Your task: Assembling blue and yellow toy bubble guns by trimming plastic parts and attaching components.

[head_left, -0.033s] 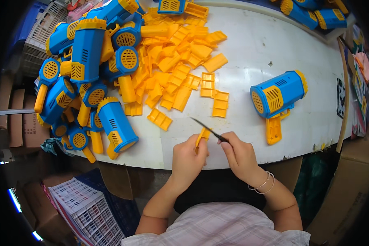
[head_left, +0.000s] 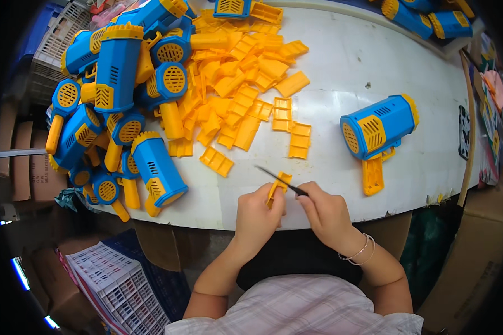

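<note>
My left hand [head_left: 257, 216] is closed on a small yellow plastic piece [head_left: 273, 194] with ribs, held up just above the table's near edge. In my right hand [head_left: 328, 216] is a thin dark-bladed knife [head_left: 291, 188], gripped by its black handle. Its blade points up and to the left and crosses the yellow piece's upper end; whether the edge touches it I cannot tell. Beyond my hands lies a heap of similar yellow pieces [head_left: 243, 103]. To the right, a blue and yellow toy bubble gun [head_left: 391, 123] rests on its own, its handle showing an open hollow.
Many more blue and yellow toy guns [head_left: 117, 72] are piled at the left of the white table [head_left: 330, 72]. Others lie in a tray at the far right. A phone-like black object [head_left: 464, 133] sits by the right edge. A white crate [head_left: 114, 285] stands below left.
The knife has shifted slightly left and down, and its blade now overlaps the yellow piece more. Both hands keep their hold.
</note>
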Demonstrator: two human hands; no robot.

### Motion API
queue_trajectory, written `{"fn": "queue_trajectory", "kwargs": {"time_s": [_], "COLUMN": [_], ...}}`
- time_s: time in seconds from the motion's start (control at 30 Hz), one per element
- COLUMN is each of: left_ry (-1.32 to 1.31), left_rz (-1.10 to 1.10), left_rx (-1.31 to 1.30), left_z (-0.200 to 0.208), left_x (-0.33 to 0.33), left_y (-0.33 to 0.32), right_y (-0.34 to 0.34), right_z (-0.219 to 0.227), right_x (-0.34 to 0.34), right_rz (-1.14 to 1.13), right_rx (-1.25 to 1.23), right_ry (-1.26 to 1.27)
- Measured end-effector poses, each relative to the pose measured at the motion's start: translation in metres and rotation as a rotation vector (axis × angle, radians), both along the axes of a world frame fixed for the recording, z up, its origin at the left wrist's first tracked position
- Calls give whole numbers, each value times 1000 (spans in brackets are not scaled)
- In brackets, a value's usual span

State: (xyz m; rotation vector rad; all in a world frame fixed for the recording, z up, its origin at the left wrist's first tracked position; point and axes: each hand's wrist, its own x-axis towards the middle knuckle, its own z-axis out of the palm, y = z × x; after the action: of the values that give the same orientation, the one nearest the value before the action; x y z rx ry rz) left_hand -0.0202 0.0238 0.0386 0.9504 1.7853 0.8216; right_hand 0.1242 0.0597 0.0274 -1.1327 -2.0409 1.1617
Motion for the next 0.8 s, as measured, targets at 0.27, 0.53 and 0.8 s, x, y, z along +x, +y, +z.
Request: {"fn": "queue_trajectory", "kwargs": {"time_s": [0.27,0.53,0.8], "left_ry": [362,352,329], "left_rz": [-104,-140,-126], "left_rx": [286,305,245], "left_z": [-8,-4,3], "left_x": [4,0,-1], "left_y": [-10,-5,-7], "right_y": [10,11,8], "right_z": [7,16,15], "right_x": [4,5,4], "right_rz": [49,83,133], "right_rx": [41,17,-30], "right_ry": [-235,-112,-168]}}
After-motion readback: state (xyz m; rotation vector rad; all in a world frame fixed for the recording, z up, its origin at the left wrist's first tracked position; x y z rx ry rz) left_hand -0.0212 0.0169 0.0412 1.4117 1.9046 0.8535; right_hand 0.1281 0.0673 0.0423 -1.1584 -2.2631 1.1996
